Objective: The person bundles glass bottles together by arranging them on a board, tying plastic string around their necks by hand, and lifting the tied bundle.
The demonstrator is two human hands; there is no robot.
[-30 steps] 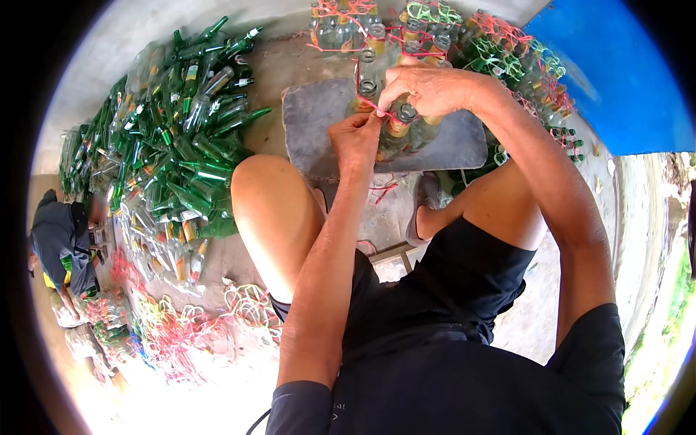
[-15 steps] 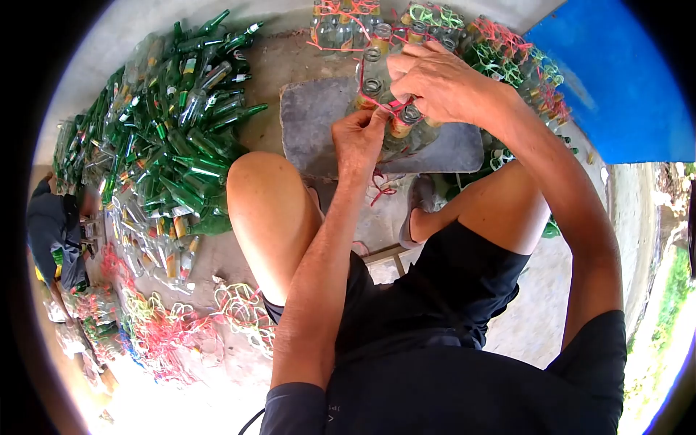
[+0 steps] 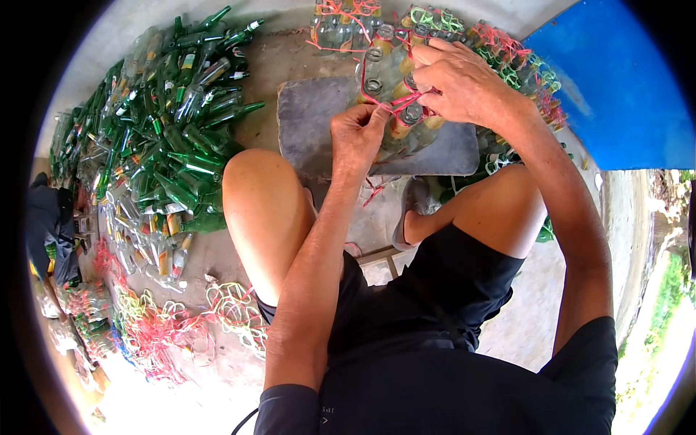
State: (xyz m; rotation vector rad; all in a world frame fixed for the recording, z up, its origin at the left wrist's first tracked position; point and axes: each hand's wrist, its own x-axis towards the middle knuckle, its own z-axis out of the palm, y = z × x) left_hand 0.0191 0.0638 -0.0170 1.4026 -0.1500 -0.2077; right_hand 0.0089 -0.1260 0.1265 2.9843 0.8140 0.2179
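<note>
"First, what is the largest item at the work position?"

"A grey slab [image 3: 308, 123], its long side running left to right. On it stands a group of clear bottles [image 3: 392, 71], upright, mouths upward. The long axis of the group runs from near to far; how much of the far end rests on the slab cannot be confirmed."

"And the hands?"

"The right hand [image 3: 464, 83] lies over the right flank of the group, back uppermost, covering several necks. Its thumb and fingers are closed on a red strap [image 3: 404, 101]. The left hand [image 3: 360, 134] is lower and nearer, at the near left corner, thumb and forefinger pinching red strap also. Whether it is one continuous piece cannot be confirmed."

"State how the strap lies relative to them."

"At neck height, between the two sets of fingertips and touching both; neither hand is the nearer. Its longer visible run leaves the left fingertips and points away along the left flank of the group. Shorter strands cross toward the right fingers, pointing right and slightly away."

"Smallest item?"

"The mouth of the nearest bottle [image 3: 411, 113], facing up, just on the near side of those crossing strands. No knot can be made out."
</note>
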